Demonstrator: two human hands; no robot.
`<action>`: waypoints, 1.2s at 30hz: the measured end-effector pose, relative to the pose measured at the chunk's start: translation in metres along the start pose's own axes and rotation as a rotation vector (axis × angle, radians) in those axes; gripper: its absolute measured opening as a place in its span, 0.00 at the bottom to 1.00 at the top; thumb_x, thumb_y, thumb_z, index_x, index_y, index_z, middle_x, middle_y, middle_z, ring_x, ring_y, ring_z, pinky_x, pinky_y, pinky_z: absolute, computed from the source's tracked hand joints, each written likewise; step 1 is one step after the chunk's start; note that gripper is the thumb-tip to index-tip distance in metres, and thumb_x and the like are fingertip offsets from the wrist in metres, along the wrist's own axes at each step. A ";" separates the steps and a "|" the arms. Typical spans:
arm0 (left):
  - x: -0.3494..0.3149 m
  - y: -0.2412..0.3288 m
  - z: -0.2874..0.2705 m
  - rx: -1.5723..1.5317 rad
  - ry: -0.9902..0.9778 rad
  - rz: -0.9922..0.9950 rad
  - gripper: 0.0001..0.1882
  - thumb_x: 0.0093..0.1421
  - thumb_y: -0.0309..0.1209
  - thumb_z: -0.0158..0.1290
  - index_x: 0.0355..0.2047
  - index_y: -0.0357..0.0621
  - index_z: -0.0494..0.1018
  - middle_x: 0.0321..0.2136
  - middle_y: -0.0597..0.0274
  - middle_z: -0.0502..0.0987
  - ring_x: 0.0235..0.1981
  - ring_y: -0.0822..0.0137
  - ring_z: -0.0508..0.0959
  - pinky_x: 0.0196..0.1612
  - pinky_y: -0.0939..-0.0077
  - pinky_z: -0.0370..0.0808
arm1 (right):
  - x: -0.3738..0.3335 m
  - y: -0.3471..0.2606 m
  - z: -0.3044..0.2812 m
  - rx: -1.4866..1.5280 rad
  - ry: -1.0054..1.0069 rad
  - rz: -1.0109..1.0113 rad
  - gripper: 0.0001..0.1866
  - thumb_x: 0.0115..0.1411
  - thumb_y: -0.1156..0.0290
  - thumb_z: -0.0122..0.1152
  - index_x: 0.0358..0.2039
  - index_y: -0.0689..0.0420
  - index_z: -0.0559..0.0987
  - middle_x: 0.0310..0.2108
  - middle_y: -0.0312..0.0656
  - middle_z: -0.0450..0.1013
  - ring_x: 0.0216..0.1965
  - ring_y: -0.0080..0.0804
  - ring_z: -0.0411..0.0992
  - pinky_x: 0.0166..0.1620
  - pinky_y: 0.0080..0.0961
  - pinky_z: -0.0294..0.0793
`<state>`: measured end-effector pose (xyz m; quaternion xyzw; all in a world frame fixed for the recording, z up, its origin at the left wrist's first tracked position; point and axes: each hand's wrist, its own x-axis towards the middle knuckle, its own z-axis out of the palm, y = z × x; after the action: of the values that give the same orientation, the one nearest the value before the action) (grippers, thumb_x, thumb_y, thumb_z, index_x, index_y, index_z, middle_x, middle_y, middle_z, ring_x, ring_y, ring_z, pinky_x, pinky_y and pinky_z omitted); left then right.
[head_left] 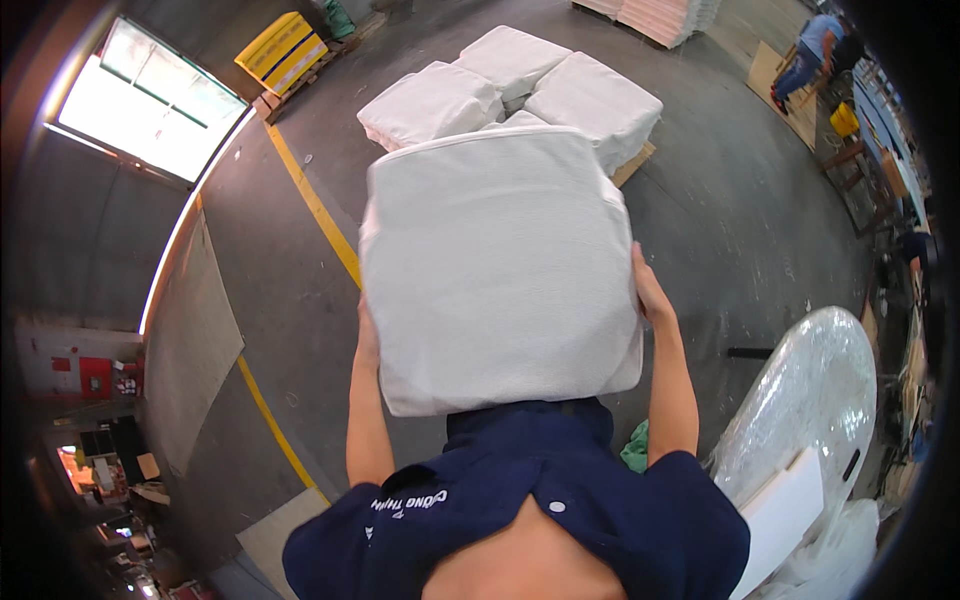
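A large white fabric-covered cushion [500, 275] is held up in front of my body, its broad face toward me. My left hand [367, 335] presses against its left side, with the fingers mostly hidden behind the edge. My right hand [652, 287] grips the opposite side, fingers pointing away from me and the palm against the fabric. Just beyond it, several similar white cushions [595, 100] sit in a cluster low to the floor; the held one covers part of them. A corner of a wooden board [636, 164] shows under the cluster.
At right stands a large rounded panel in clear plastic wrap [800, 400], with a white board [785, 520] against it. Green cloth [636, 447] lies nearby. A yellow floor line [310, 200] runs at left. A yellow bundle [281, 52] and a co-worker [810, 60] are far off.
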<state>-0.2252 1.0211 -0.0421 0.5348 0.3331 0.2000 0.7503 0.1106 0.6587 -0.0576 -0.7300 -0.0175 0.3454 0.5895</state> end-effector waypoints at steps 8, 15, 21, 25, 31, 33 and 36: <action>0.292 0.000 0.092 0.225 -0.312 -0.490 0.39 0.70 0.58 0.24 0.69 0.42 0.56 0.62 0.47 0.66 0.62 0.57 0.67 0.64 0.65 0.64 | 0.115 0.004 0.009 -0.060 0.313 0.363 0.58 0.57 0.29 0.54 0.58 0.81 0.64 0.55 0.61 0.70 0.55 0.46 0.71 0.58 0.35 0.68; 0.545 -0.010 0.099 0.335 -0.447 -0.608 0.34 0.70 0.51 0.26 0.68 0.44 0.58 0.60 0.52 0.69 0.59 0.59 0.70 0.63 0.65 0.64 | 0.259 -0.005 0.080 0.107 0.510 0.376 0.53 0.57 0.33 0.58 0.58 0.78 0.66 0.55 0.57 0.71 0.54 0.42 0.72 0.57 0.33 0.69; 0.688 -0.065 0.101 0.391 -0.541 -0.686 0.36 0.69 0.55 0.27 0.67 0.45 0.60 0.61 0.52 0.68 0.59 0.59 0.70 0.63 0.66 0.62 | 0.368 0.020 0.107 0.166 0.641 0.505 0.48 0.60 0.37 0.59 0.58 0.74 0.68 0.55 0.50 0.72 0.54 0.38 0.71 0.56 0.31 0.70; 0.779 -0.119 0.088 0.537 -0.447 -0.597 0.37 0.68 0.57 0.30 0.66 0.45 0.62 0.60 0.51 0.69 0.59 0.58 0.70 0.63 0.66 0.61 | 0.462 0.054 0.139 0.237 0.651 0.483 0.47 0.60 0.37 0.59 0.58 0.74 0.68 0.55 0.50 0.72 0.54 0.38 0.71 0.56 0.31 0.70; 0.853 -0.197 0.086 0.583 -0.351 -0.683 0.36 0.66 0.55 0.38 0.61 0.38 0.69 0.56 0.50 0.73 0.57 0.58 0.71 0.61 0.71 0.63 | 0.543 0.121 0.154 0.170 0.729 0.488 0.46 0.60 0.38 0.59 0.58 0.74 0.69 0.56 0.50 0.71 0.55 0.38 0.71 0.56 0.31 0.69; 0.847 -0.209 0.083 0.597 -0.324 -0.691 0.36 0.65 0.54 0.38 0.59 0.35 0.70 0.55 0.50 0.74 0.56 0.58 0.72 0.60 0.71 0.63 | 0.541 0.128 0.150 0.160 0.708 0.536 0.46 0.61 0.39 0.59 0.58 0.74 0.68 0.56 0.50 0.71 0.55 0.37 0.71 0.56 0.31 0.69; 0.850 -0.210 0.084 0.589 -0.343 -0.751 0.36 0.66 0.53 0.37 0.57 0.32 0.71 0.53 0.49 0.75 0.55 0.57 0.73 0.60 0.70 0.64 | 0.543 0.130 0.153 0.145 0.721 0.539 0.46 0.61 0.39 0.58 0.58 0.74 0.68 0.55 0.51 0.72 0.54 0.38 0.71 0.56 0.31 0.69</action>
<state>0.4163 1.4493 -0.4643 0.5921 0.4165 -0.2769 0.6319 0.3933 0.9838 -0.4437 -0.7391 0.4036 0.2107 0.4965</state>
